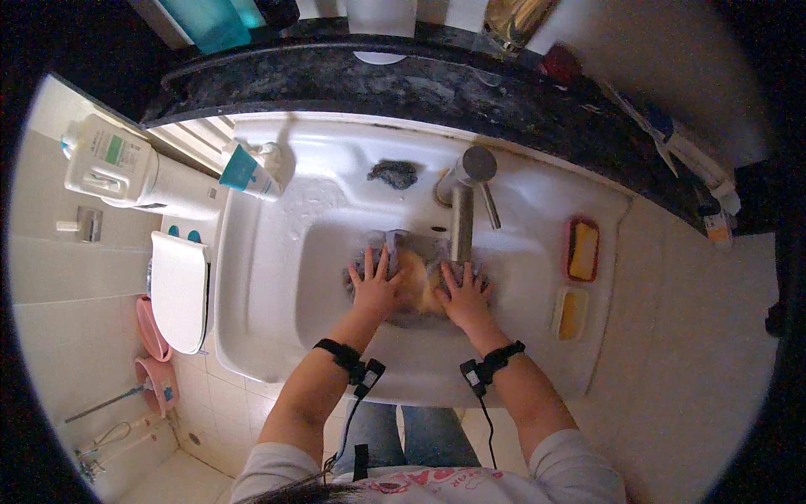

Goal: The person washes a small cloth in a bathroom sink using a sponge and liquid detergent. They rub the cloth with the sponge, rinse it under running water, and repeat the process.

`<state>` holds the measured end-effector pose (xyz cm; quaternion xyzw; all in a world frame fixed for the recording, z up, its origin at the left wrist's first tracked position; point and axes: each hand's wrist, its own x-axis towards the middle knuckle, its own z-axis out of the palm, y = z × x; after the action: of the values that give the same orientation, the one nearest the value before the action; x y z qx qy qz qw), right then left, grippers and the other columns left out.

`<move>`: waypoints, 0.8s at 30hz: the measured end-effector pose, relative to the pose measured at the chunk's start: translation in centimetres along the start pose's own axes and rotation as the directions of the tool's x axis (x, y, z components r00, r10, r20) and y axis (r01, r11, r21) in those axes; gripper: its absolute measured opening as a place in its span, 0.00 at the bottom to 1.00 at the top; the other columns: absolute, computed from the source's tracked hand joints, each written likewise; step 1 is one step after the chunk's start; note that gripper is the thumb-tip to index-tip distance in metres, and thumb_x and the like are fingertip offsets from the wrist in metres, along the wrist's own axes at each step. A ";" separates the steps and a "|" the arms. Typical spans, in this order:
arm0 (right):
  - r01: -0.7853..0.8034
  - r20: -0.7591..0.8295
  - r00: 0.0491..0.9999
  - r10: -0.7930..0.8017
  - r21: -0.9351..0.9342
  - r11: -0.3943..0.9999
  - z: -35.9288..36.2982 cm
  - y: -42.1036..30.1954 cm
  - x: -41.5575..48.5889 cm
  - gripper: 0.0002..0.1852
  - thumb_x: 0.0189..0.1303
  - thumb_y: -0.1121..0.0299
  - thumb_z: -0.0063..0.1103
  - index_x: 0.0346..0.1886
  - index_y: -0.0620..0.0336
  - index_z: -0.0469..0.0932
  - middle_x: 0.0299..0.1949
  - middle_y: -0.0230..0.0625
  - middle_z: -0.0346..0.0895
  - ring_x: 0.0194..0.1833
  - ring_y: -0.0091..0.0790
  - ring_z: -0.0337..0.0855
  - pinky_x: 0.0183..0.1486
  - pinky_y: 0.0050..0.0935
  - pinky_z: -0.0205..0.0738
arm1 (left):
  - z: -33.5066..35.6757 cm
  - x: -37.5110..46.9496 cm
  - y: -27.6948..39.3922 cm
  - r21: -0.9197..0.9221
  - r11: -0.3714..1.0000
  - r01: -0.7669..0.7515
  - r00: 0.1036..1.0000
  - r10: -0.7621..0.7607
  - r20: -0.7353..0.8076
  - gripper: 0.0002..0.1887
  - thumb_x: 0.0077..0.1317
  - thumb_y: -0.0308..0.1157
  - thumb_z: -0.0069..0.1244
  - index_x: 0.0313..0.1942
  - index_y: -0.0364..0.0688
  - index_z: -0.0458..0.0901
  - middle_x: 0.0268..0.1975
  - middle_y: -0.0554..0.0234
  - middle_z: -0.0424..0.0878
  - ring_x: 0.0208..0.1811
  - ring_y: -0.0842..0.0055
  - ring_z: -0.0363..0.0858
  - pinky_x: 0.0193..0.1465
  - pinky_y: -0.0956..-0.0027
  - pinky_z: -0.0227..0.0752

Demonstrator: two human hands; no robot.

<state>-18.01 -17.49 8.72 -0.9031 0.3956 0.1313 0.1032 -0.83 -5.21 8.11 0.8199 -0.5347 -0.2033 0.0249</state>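
Note:
Both my hands are down in the basin of a white washbasin (340,372), on a wet, dark greyish cloth-like item (403,315) with a yellowish part (412,271) in its middle. My left hand (374,283) lies on its left side with the fingers spread. On the right side, just below the faucet's spout, my right hand (465,296) also rests with spread fingers. Above the item stands a metal faucet (463,214). The undersides of both hands are hidden, and the item's exact kind is unclear.
Two soap dishes (582,249) (572,314) with yellowish bars sit on the right rim. A dark clump (394,174) lies behind the basin, a teal and white tube (249,173) at the back left. A dark stone shelf (378,82) runs behind; a toilet (179,293) stands left.

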 end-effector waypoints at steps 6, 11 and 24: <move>-0.014 0.057 0.998 0.015 -0.018 1.000 2.2 -0.5 0.3 0.35 0.57 0.57 0.53 0.67 0.40 0.51 0.67 0.49 0.44 0.63 0.62 0.53 0.58 0.68 0.47 | 1.7 0.4 0.5 0.047 0.997 0.062 0.998 -0.063 0.020 0.32 0.55 0.52 0.51 0.61 0.66 0.63 0.68 0.46 0.48 0.71 0.47 0.32 0.59 0.26 0.31; -0.013 -0.162 0.986 0.047 0.206 0.978 3.9 -0.5 1.8 0.30 0.55 0.69 0.56 0.62 0.50 0.61 0.57 0.48 0.66 0.56 0.54 0.66 0.54 0.49 0.63 | 2.9 1.9 0.4 -0.242 0.964 0.110 0.994 -0.105 0.036 0.38 0.56 0.42 0.53 0.66 0.63 0.53 0.65 0.41 0.56 0.66 0.46 0.51 0.62 0.42 0.50; -0.173 0.094 0.964 0.249 0.931 0.320 -3.0 -5.9 -0.1 0.32 0.55 0.55 0.62 0.59 0.57 0.62 0.50 0.43 0.69 0.52 0.37 0.69 0.52 0.32 0.66 | 1.9 3.5 4.3 -0.985 -0.073 0.155 0.925 -0.339 0.171 0.24 0.69 0.48 0.36 0.53 0.37 0.65 0.41 0.57 0.76 0.40 0.73 0.74 0.44 0.69 0.68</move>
<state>-13.22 -14.42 12.08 -0.6275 0.5166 -0.1348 0.5668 -4.00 -9.81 6.35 0.6485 -0.0670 -0.4687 0.5960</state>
